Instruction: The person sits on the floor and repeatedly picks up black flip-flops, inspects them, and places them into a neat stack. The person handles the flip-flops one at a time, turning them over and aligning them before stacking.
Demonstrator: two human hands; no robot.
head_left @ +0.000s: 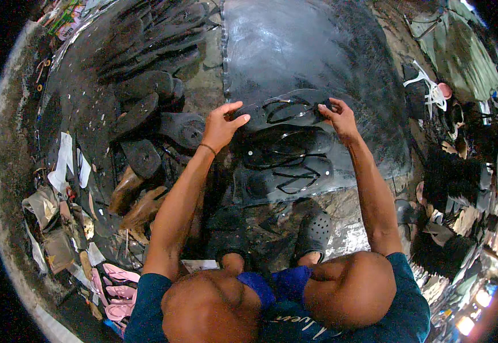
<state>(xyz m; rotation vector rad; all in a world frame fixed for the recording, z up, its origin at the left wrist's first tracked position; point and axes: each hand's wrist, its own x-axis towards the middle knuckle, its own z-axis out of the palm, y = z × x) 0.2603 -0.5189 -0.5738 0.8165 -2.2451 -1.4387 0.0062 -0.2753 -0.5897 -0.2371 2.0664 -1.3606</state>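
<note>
- And here we are: both hands out front, a dark sandal [309, 118] lying crosswise between them at the top of a short column, a clear film [300, 90] arching along its far edge.
- Left hand [223, 126] at the sandal's left end, thumb and index finger apart with a gap between them, the film's edge running close by.
- Over to the right hand [340, 120], thumb and fingers bent close around the other end; I can't tell whether they're clamped on film, sole or both.
- One hand per end: that looks like a way to keep the film spread and the sandal level.
- Just below, the middle sandal [312, 139] and bottom sandal [312, 184] lie parallel on the black sheet [283, 46], seemingly lined up for easy reach.
- Tight quarters! A grey clog [315, 231] sits just off the sheet's near edge, and dark soles [180, 128] crowd the left arm.
- Farther out: pink sandals [120, 291] lower left, a white strap [432, 88] upper right.
</note>
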